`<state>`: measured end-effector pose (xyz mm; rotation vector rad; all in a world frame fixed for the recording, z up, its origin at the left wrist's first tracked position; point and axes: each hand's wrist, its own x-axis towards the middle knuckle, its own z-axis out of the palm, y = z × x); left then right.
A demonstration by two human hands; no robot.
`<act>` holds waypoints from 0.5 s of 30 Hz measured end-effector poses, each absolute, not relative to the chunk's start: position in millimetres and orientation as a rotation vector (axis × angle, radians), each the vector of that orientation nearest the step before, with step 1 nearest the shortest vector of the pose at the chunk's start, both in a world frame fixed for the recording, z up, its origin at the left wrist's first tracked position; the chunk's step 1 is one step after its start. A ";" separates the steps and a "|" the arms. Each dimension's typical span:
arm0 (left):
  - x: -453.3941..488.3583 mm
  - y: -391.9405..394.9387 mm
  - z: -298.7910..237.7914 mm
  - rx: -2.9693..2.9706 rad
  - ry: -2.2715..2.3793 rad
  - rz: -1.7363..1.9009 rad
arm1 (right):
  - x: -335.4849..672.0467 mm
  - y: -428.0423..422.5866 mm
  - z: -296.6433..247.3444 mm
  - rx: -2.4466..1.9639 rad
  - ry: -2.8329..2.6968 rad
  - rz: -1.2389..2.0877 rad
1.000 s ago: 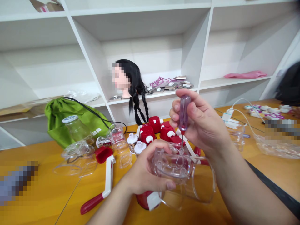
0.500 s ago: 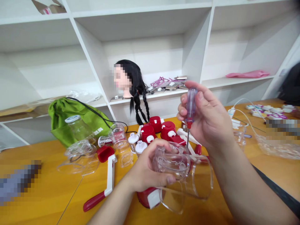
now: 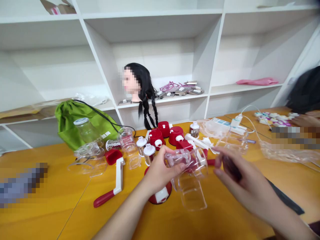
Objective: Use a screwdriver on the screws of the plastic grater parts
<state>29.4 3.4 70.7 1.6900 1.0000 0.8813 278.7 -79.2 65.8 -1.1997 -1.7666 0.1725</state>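
My left hand [image 3: 160, 171] is closed round a clear plastic grater housing [image 3: 186, 163] held just above the orange table [image 3: 62, 213]. A clear chute [image 3: 191, 193] hangs from the housing, and its red and white base [image 3: 160, 196] shows under my wrist. My right hand [image 3: 240, 180] is low at the right of the housing, blurred by motion, with the purple-handled screwdriver [image 3: 231, 166] lying in its curled fingers. The screwdriver's tip is hidden.
A red and white crank handle [image 3: 112, 186] lies left of my arm. Red caps, clear jars and grater drums [image 3: 147, 151] crowd the table's middle. A green bag [image 3: 75, 123] sits behind them. White shelves hold a mannequin head [image 3: 140, 86]. Another person's hand [image 3: 306, 120] is far right.
My right hand has dropped from above the housing to table height at its right, taking the screwdriver away from it. The housing has sunk lower and tilted.
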 end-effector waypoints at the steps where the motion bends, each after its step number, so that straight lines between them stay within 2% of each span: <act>1: 32.4 -1.8 71.9 1.713 1.054 0.881 | 281.6 -93.3 47.1 -1.273 -1.791 0.145; 6: 52.1 -32.4 68.5 1.661 1.150 0.822 | 283.2 -144.4 -11.6 -1.220 -1.925 0.016; 15: 73.4 -62.6 22.2 1.606 1.257 0.918 | 308.2 -158.5 -33.5 -1.387 -1.873 0.162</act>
